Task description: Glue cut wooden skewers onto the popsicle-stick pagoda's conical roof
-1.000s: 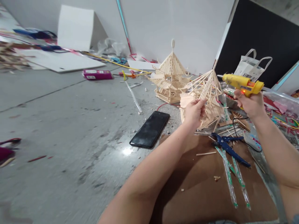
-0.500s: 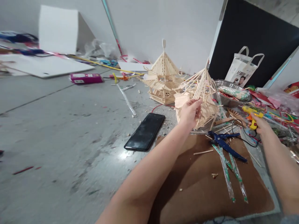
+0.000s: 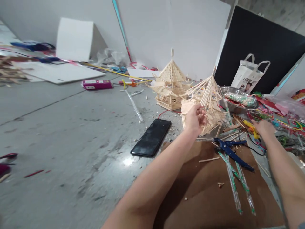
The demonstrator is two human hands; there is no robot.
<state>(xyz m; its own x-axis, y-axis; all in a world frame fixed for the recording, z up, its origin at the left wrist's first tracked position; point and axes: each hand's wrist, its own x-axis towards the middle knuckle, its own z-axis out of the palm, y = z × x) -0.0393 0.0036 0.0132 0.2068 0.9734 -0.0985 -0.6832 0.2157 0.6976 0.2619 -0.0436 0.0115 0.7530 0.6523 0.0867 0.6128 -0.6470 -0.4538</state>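
Note:
My left hand [image 3: 195, 120] is at the front of an unfinished wooden-stick pavilion model [image 3: 211, 90], fingers curled against the sticks below its pointed roof frame. Its fingertips are partly hidden, so the exact stick they touch is unclear. On the right, my right hand [image 3: 265, 128] is beside a yellow glue gun [image 3: 252, 128], which lies on its side among scraps with its black cord looping below. The fingers there look loosened from its handle. Behind and left of the roof frame stands a fuller stick pavilion [image 3: 171, 86].
Blue cutter pliers [image 3: 233, 154] and plastic-wrapped sticks [image 3: 234, 184] lie on a brown board [image 3: 202, 197]. A black phone [image 3: 151, 137] rests left of it. A metal bowl [image 3: 238, 106] of wrapped sticks, a paper bag [image 3: 249, 74] and clutter crowd the right. A purple pack [image 3: 97, 84] lies farther left.
My right hand has lowered the glue gun onto the scraps and loosened its grip. My left hand stays at the model, fingers slightly shifted. The camera view has tilted a little.

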